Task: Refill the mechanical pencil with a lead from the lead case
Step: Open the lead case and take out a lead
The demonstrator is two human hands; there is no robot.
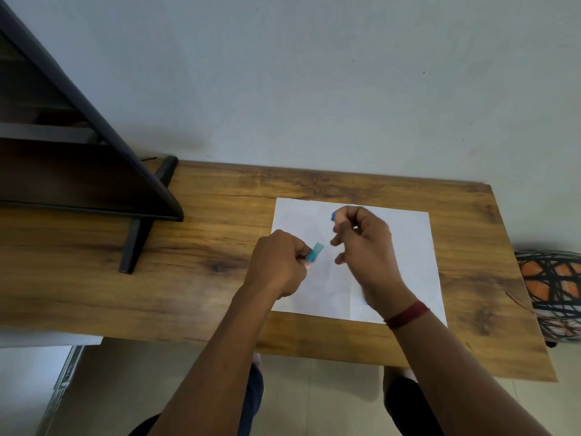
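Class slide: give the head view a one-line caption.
Left hand holds teal lead case, right hand a blue pencil, above white paper.

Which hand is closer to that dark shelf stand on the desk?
Left. The left hand, pinching a small teal case, is on the side toward the dark shelf stand. The right hand is beyond it over the white paper, farther from the stand.

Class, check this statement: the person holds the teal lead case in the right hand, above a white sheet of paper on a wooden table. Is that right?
Not quite. The head view shows the teal lead case pinched in the left hand, not the right hand. The rest stands: it is above the white sheet of paper on the wooden table.
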